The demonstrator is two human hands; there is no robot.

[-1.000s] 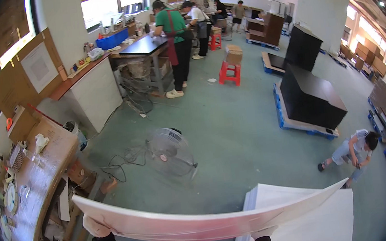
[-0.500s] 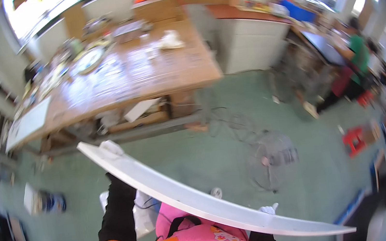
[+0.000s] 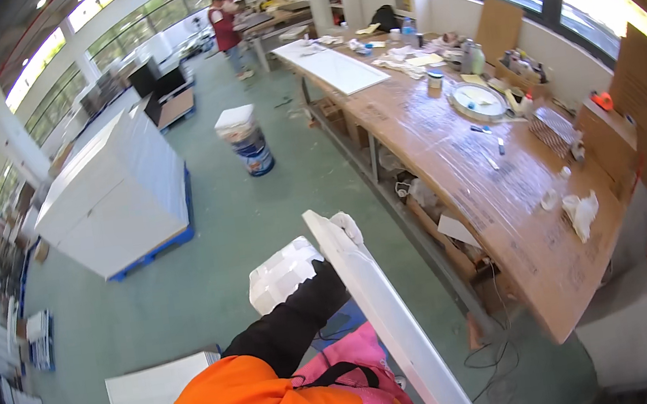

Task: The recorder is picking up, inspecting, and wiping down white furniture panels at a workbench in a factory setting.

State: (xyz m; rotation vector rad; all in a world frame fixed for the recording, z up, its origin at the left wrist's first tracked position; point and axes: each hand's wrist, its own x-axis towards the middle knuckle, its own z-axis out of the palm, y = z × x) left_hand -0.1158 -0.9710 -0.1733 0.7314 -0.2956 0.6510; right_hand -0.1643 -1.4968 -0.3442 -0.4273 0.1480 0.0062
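A long white panel (image 3: 396,315) stands on edge in front of my body, running from the middle of the view down past the lower edge. My left hand (image 3: 348,228), in a white glove, is closed over the panel's far end, with the fingers showing on its right side. The black sleeve (image 3: 297,313) of my left arm reaches to the panel from the left. My right hand lies out of the picture, and the panel's near end is cut off below. Just left of the panel's far end is a white taped bundle (image 3: 282,275).
A long plastic-covered worktable (image 3: 448,157) on the right bears a flat white panel (image 3: 339,69), a round tray (image 3: 478,101) and bottles. Leftward are a bucket (image 3: 247,140), a big white stack (image 3: 114,197) on a blue pallet and white sheets (image 3: 156,391). A person (image 3: 225,31) stands far back.
My view has swung to the left, bringing the white stack, bucket and far hall into sight. The panel has turned with me, still in my left hand; my right hand has left the view.
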